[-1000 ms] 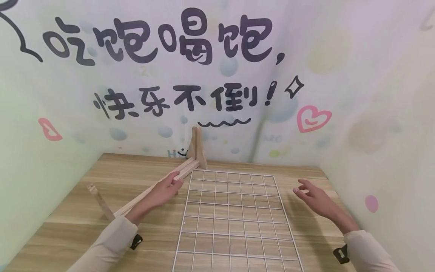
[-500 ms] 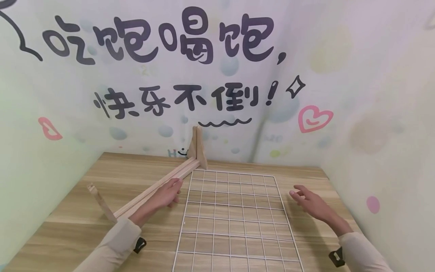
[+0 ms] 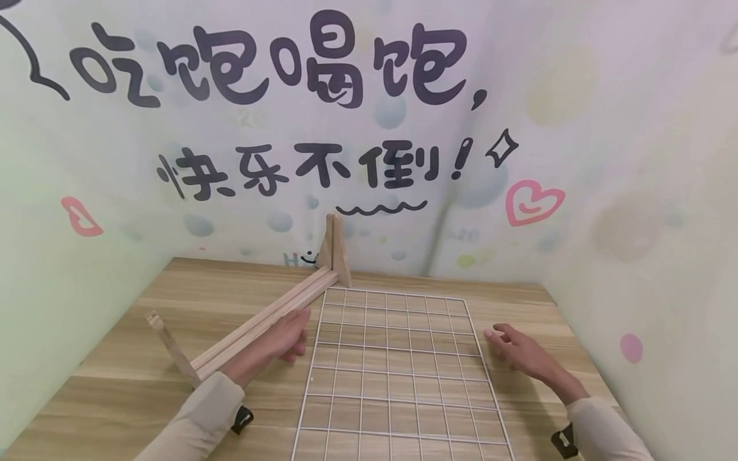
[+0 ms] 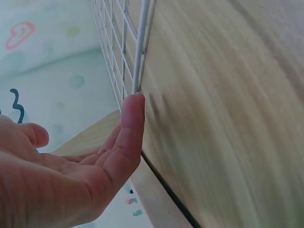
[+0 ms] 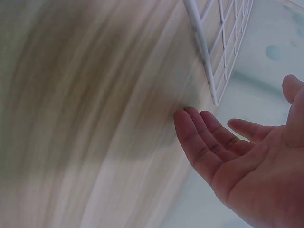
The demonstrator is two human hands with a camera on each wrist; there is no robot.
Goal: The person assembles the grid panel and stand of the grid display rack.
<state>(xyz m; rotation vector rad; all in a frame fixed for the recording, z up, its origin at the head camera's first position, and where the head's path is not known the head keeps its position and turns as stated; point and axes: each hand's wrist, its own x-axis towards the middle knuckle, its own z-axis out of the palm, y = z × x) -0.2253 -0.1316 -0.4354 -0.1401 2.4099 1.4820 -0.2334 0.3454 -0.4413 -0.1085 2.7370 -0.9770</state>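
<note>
A white wire grid panel point(image 3: 398, 368) lies flat on the wooden table, its near end cut off by the bottom of the head view. Just left of its left edge is my left hand point(image 3: 288, 336), fingers loosely bent with nothing in them; in the left wrist view a fingertip point(image 4: 134, 99) overlaps the grid's edge wire. My right hand point(image 3: 519, 349) hovers beside the right edge, thumb apart from relaxed fingers point(image 5: 197, 147) that hold nothing. Behind the left hand stands a wooden frame point(image 3: 262, 320), a long rail joining two upright end pieces.
The wood-grain table point(image 3: 132, 390) extends on both sides of the grid. A printed cloth backdrop point(image 3: 634, 160) with black lettering and hearts closes off the back and both sides. The frame's far upright point(image 3: 334, 250) stands right by the grid's far left corner.
My left hand has come off the wooden rail and lowered toward the grid's left edge. The right hand has moved left and nearer, up to the right edge. Grid and frame stay put.
</note>
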